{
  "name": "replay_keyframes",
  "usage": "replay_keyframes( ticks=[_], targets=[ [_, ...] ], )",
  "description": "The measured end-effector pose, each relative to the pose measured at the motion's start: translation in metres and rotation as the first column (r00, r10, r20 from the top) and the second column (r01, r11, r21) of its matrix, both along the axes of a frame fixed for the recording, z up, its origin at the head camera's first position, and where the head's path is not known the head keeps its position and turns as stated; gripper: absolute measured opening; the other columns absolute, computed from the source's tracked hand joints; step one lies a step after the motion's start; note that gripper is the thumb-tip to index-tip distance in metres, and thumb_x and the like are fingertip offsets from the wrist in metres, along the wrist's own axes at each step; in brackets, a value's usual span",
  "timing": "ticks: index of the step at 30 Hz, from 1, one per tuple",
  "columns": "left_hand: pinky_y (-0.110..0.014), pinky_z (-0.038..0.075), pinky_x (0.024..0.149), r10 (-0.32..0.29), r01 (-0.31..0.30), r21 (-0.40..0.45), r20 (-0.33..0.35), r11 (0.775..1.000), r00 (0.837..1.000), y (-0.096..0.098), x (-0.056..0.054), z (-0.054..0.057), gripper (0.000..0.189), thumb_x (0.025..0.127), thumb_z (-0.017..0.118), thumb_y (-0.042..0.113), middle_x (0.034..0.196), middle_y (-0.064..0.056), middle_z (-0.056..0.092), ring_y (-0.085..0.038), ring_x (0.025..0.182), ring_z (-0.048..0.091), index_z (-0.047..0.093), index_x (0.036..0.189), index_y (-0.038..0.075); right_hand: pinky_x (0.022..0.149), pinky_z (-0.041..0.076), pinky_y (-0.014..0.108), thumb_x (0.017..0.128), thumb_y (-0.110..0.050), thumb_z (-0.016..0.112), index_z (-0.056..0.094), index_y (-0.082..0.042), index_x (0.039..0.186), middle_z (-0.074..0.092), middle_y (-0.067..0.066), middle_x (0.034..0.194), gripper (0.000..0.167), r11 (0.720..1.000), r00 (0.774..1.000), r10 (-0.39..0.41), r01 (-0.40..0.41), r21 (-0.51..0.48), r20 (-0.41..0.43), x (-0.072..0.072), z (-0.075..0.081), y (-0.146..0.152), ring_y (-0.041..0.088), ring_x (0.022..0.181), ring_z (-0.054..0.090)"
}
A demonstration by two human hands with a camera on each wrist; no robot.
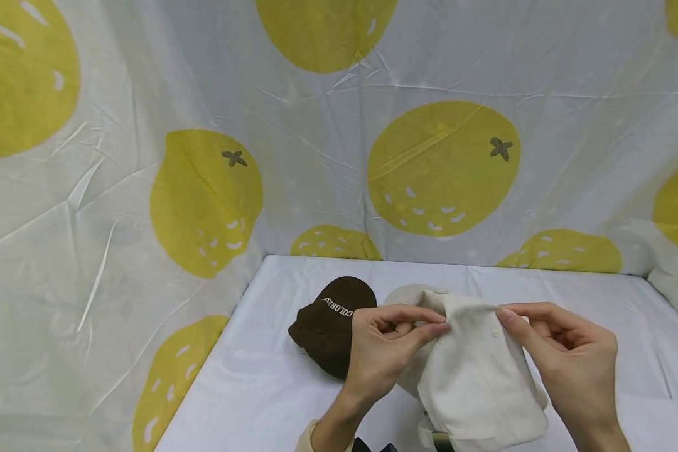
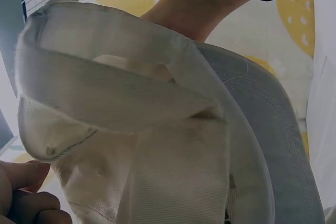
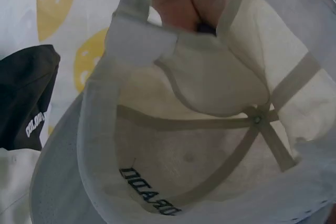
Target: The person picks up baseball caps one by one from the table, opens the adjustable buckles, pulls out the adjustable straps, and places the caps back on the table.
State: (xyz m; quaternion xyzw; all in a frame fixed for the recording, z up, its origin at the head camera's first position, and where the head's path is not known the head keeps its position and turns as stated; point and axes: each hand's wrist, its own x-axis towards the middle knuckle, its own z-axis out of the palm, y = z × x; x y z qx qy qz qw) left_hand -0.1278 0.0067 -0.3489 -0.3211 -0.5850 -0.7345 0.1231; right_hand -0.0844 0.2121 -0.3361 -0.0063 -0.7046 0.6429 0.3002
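Pinching a cream cap [image 1: 480,376] between thumb and forefinger of the left hand [image 1: 377,348] and likewise of the right hand [image 1: 576,355], at two spots near its upper edge; holding it over a white cloth [image 1: 260,389]; baring inside seams and dark lettering [image 3: 149,192] to the right wrist view; past the left hand, near a partly hidden brown cap [image 1: 328,329] with pale lettering; farthest off, before a hanging curtain [image 1: 316,157] printed with yellow lemons [image 1: 446,169].

- A cap [image 1: 480,383] spans the gap between the left hand [image 1: 385,345] and the right hand [image 1: 570,355], over the table [image 1: 226,402].
- A second cap [image 1: 323,342] rests on the table, left of the left hand and slightly beyond it.
- A hanging sheet [image 1: 307,157] stands behind the table, beyond both hands and off to either side.
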Motion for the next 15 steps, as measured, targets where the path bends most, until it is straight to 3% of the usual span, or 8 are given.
replay_keyframes(
  ticks=[4,10,15],
  targets=[
    [-0.018,0.019,0.044,0.026,-0.026,0.011,0.014,1.000,1.000,-0.003,0.001,0.003,0.012,0.083,0.084,0.000,0.043,-0.006,0.030,-0.003,0.051,0.017,0.078,0.087,-0.009,0.045,0.022,0.029,0.083,0.007,0.082,0.078,0.005,0.092,0.026,-0.003,0.051,0.011,0.990,0.999,0.012,-0.016,0.144,0.031,-0.001,-0.005,0.002,0.019,0.051,0.018],
    [-0.017,0.022,0.045,0.060,-0.061,0.036,0.031,0.998,0.998,-0.004,0.001,0.004,0.012,0.083,0.084,-0.001,0.042,-0.008,0.030,-0.002,0.051,0.018,0.077,0.088,-0.010,0.042,0.022,0.031,0.085,0.003,0.082,0.081,-0.005,0.096,0.024,-0.003,0.054,0.014,0.948,0.996,0.077,-0.086,0.306,0.041,-0.004,-0.013,0.003,0.020,0.048,0.019],
    [-0.016,0.020,0.041,0.114,-0.116,0.055,0.040,0.992,0.993,-0.004,0.000,0.003,0.012,0.084,0.084,0.001,0.042,-0.008,0.029,0.000,0.048,0.019,0.078,0.088,-0.008,0.040,0.022,0.019,0.079,0.013,0.082,0.081,-0.006,0.102,0.025,-0.005,0.054,0.031,0.912,0.984,0.152,-0.105,0.397,-0.089,-0.003,-0.017,0.000,0.015,0.045,0.020]
  ],
)
